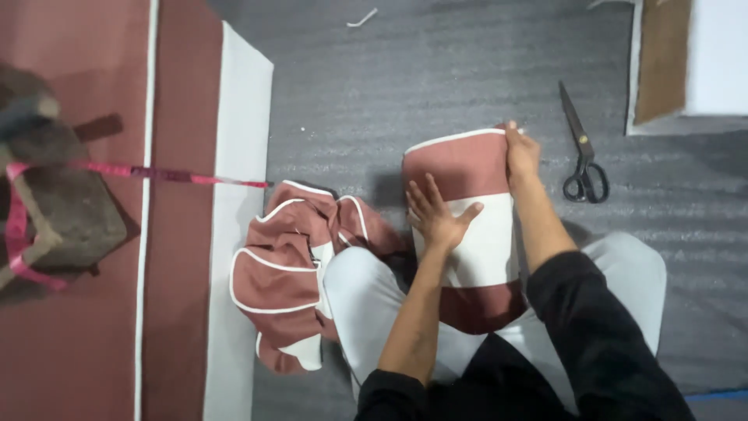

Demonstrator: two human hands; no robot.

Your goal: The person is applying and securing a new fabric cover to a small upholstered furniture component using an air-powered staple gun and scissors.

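A cushion in a maroon and white cover with white piping (460, 168) stands on the grey floor between my knees. My left hand (434, 214) lies flat with spread fingers on its front face. My right hand (520, 152) grips its upper right corner. A crumpled pile of the same maroon and white covers (284, 265) lies just left of my left knee.
Black-handled scissors (583, 152) lie on the grey foam mat to the right of the cushion. A long maroon and white cloth (183, 234) is spread at the left, weighted by stone blocks (66, 206) with a pink measuring tape (156, 173) across it. A brown and white panel (662, 62) sits at the upper right.
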